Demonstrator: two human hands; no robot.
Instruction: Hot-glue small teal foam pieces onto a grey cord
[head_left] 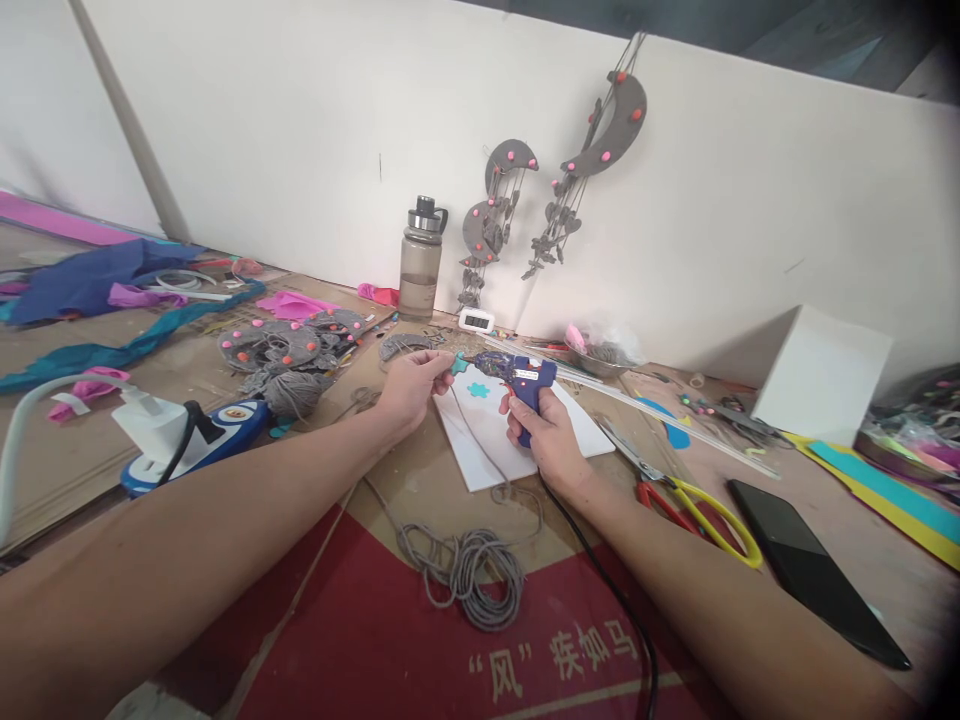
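My right hand [546,436] grips the handle of a blue glue gun [523,376], whose nozzle points left. My left hand [409,385] pinches a small teal piece [459,364] right at the nozzle tip, with a grey cord trailing from it. Both hands hover over a white board [487,440] that carries a teal flower shape [478,390]. The grey cord runs down to a loose coil [469,572] on the red-printed cardboard near me. The gun's black cable runs along my right forearm.
Yellow-handled scissors [694,505] and a black phone [814,570] lie right of my right arm. A power strip [191,440] sits at left, a water bottle [420,260] by the wall, grey felt pieces [289,345] and a white box [821,375] further off.
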